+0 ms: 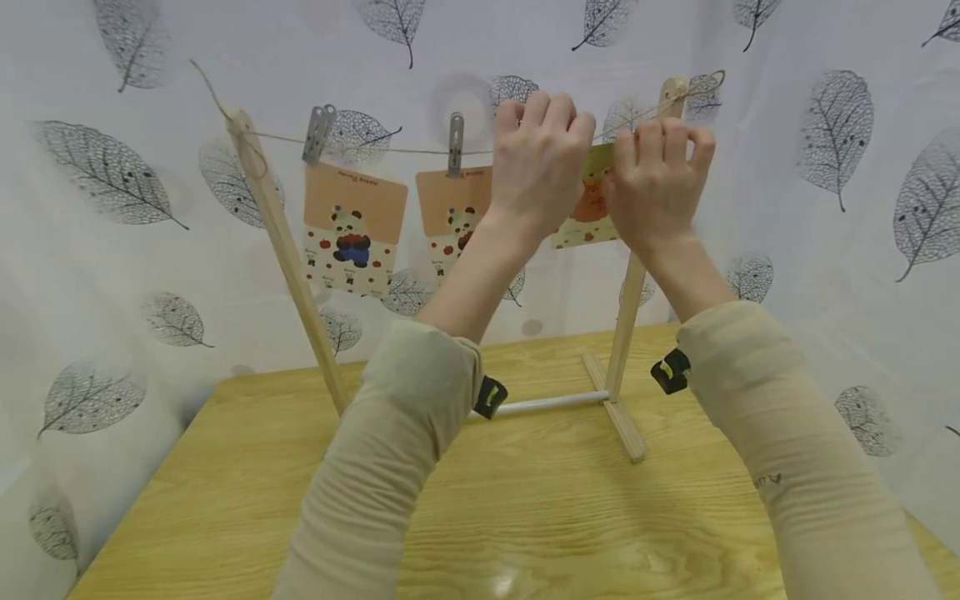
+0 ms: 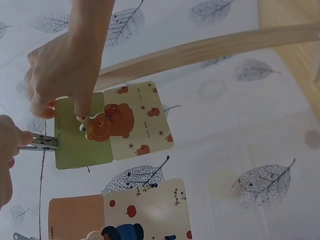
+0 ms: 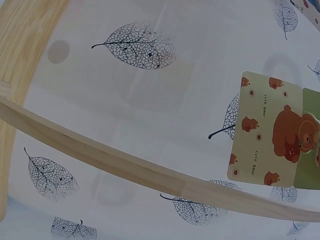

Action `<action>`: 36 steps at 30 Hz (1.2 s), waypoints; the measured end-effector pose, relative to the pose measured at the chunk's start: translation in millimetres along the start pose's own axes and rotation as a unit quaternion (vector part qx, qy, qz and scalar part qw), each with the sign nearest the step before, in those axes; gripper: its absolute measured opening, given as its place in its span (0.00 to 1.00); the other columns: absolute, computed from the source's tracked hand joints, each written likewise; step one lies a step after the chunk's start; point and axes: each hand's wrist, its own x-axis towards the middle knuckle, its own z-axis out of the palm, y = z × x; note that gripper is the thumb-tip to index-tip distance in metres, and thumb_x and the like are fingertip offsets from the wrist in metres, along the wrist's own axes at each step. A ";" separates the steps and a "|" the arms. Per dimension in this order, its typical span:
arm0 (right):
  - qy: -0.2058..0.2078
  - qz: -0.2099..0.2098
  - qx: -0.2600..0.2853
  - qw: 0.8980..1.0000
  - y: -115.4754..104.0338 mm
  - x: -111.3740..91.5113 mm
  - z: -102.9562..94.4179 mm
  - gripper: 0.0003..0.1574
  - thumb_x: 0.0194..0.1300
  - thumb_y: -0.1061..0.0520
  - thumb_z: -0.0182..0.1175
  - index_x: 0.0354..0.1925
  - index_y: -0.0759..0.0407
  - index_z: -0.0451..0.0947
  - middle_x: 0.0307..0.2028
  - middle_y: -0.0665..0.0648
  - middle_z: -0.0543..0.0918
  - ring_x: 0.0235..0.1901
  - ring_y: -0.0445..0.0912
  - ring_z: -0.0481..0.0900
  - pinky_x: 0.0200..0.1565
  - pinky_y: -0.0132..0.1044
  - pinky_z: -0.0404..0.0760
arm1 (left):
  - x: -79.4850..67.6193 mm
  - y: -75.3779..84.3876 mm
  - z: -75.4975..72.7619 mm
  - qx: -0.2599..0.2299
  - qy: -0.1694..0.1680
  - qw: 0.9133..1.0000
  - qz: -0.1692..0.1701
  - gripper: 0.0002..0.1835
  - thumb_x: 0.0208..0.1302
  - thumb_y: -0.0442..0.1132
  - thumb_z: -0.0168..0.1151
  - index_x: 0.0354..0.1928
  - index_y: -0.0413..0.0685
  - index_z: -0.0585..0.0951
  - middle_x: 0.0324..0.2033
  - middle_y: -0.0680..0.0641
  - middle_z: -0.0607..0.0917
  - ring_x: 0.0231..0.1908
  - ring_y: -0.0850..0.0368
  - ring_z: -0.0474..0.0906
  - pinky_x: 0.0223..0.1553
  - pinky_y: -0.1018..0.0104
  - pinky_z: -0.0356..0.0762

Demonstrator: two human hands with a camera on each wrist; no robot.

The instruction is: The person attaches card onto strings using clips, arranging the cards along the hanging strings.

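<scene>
My left hand pinches a metal clip whose end meets the top edge of a green and cream bear card. On the same card, my right hand grips the upper corner, thumb on the printed face and the other fingers behind the edge. The twine runs between two wooden posts, with the bear card at its right part. Farther left, two orange panda cards hang from it by metal clips. In the right wrist view the bear card shows partly, without the hand.
The wooden posts stand on a yellow wood-grain table, joined low down by a white rod. A leaf-patterned curtain hangs behind. Black devices sit at both wrists.
</scene>
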 end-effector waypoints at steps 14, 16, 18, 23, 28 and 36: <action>0.068 -0.019 0.001 0.998 -8.6 5.7 4.8 0.08 0.62 0.63 0.45 0.30 0.63 0.70 0.30 0.61 0.74 0.35 0.56 0.71 0.46 0.50 0.63 | 2.9 0.4 -2.5 0.003 0.004 1.000 -0.004 0.15 0.60 0.32 0.45 0.42 0.48 0.81 0.42 0.50 0.80 0.45 0.53 0.71 0.50 0.60 0.60; 0.066 -0.021 0.000 0.998 -8.1 5.2 4.5 0.07 0.62 0.63 0.45 0.30 0.62 0.70 0.30 0.61 0.74 0.35 0.56 0.71 0.46 0.50 0.63 | 2.2 0.1 -2.9 0.005 0.004 1.000 -0.005 0.16 0.62 0.33 0.43 0.43 0.48 0.80 0.43 0.50 0.80 0.46 0.53 0.71 0.50 0.60 0.60; 0.062 -0.023 0.002 0.998 -7.9 4.5 4.1 0.06 0.62 0.63 0.45 0.31 0.62 0.69 0.30 0.61 0.74 0.35 0.56 0.71 0.46 0.50 0.63 | 1.3 -0.1 -3.4 0.007 0.006 1.000 -0.005 0.17 0.63 0.34 0.41 0.45 0.48 0.79 0.43 0.49 0.79 0.46 0.53 0.71 0.50 0.60 0.61; 0.043 -0.027 0.012 0.999 -7.1 1.6 2.3 0.06 0.62 0.61 0.46 0.32 0.63 0.69 0.31 0.62 0.74 0.36 0.56 0.70 0.47 0.51 0.62 | -1.3 -0.9 -4.8 0.014 0.019 1.000 0.005 0.18 0.66 0.35 0.37 0.46 0.48 0.78 0.43 0.49 0.79 0.45 0.52 0.72 0.50 0.59 0.62; 0.023 -0.033 0.021 0.999 -7.5 -2.1 0.3 0.08 0.61 0.60 0.45 0.33 0.63 0.70 0.32 0.62 0.74 0.37 0.57 0.70 0.46 0.51 0.62 | -6.7 -1.3 -3.0 0.020 0.045 0.998 0.025 0.19 0.67 0.35 0.35 0.44 0.47 0.80 0.42 0.49 0.80 0.44 0.52 0.73 0.49 0.60 0.63; 0.009 -0.029 0.034 0.999 -8.7 -6.9 -2.2 0.13 0.65 0.53 0.49 0.35 0.62 0.70 0.34 0.61 0.74 0.38 0.57 0.70 0.44 0.51 0.63 | -18.4 0.8 3.9 0.039 0.090 0.993 0.069 0.20 0.66 0.34 0.35 0.40 0.49 0.81 0.37 0.49 0.81 0.42 0.52 0.74 0.47 0.59 0.63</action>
